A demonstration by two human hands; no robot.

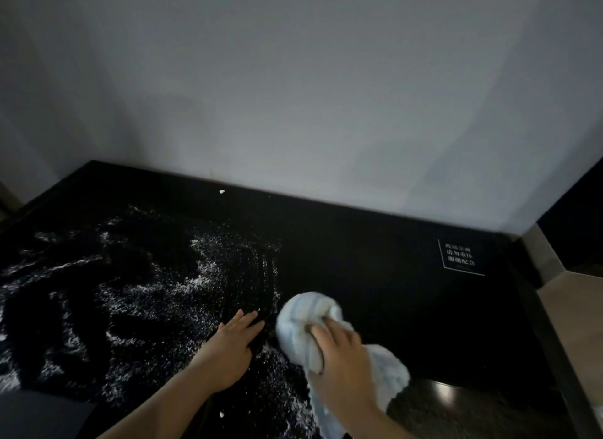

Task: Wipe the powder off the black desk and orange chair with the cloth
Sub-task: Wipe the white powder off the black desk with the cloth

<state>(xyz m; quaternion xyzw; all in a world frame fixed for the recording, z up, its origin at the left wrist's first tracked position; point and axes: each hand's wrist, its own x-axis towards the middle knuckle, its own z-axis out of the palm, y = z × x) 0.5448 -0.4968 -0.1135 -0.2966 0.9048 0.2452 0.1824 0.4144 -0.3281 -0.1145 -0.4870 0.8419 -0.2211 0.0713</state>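
We see two hands at the near edge of the black desk [375, 275], one gripping the cloth [301, 321].

Nearest us, the right hand [339, 357] curls its fingers round the bunched pale-blue cloth, just right of the powder [130, 291]; beside it the left hand [231, 350] lies flat, fingers straight and close together, among the white grains; the powder covers the desk's left half; far right sits a white-lettered label [460, 257]; beyond, a grey wall [293, 95].

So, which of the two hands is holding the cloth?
The right hand: it grips the bunched pale blue cloth. The left hand holds nothing and lies flat, fingers straight, on the powder on the black desk.
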